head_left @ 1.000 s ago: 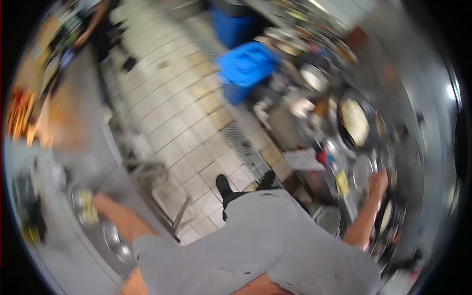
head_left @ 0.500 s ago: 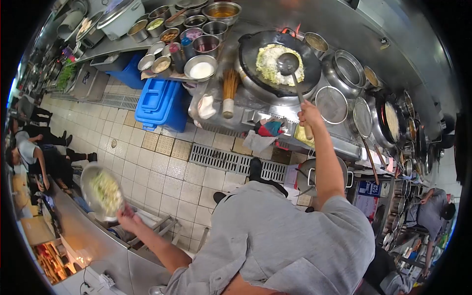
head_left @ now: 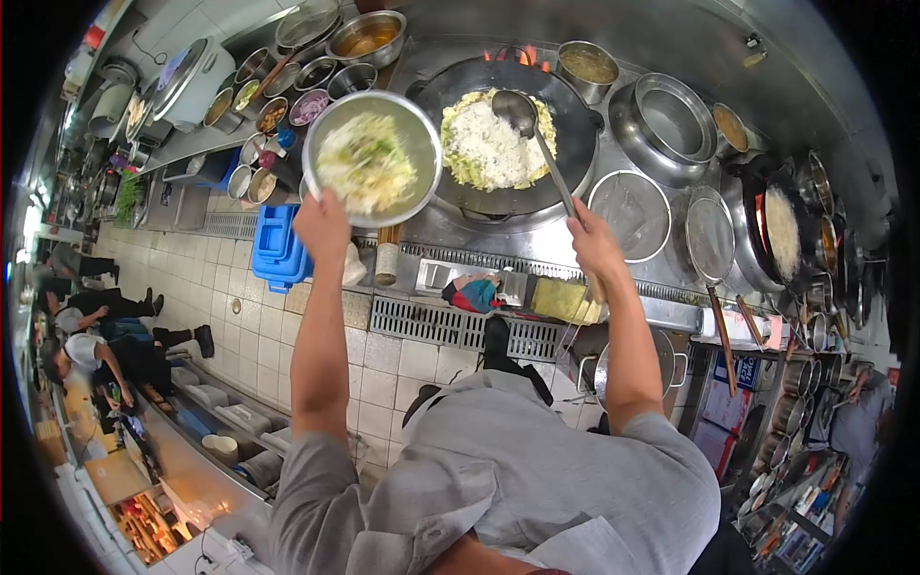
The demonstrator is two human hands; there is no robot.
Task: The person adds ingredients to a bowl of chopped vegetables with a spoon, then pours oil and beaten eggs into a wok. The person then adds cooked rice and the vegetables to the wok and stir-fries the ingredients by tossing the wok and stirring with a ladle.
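Observation:
My left hand (head_left: pixel 323 226) grips the near rim of a metal bowl (head_left: pixel 428 158) that holds a pale green and yellow chopped mix (head_left: pixel 369 165). The bowl is up beside the wok, over the left part of the stove. In my right hand (head_left: pixel 596 247) is the handle of a ladle (head_left: pixel 517 111). Its head rests in or just over white rice (head_left: pixel 487 149) with yellow-green bits around it, inside the black wok (head_left: pixel 565 91). Orange flames (head_left: pixel 517 56) show behind the wok's far rim. A bamboo brush (head_left: pixel 387 257) is partly hidden under the bowl.
A round strainer (head_left: pixel 629 217) lies right of the wok, near stacked metal pots (head_left: pixel 661 125). Ingredient tins, one with chopped onion (head_left: pixel 309 107), line the back left. A blue bin (head_left: pixel 278 251) stands on the tiled floor. Other people (head_left: pixel 91 355) are at the far left.
My left hand has swung the bowl from the counter behind on the left up to the wok's left side. The ladle stays in the wok, in my right hand.

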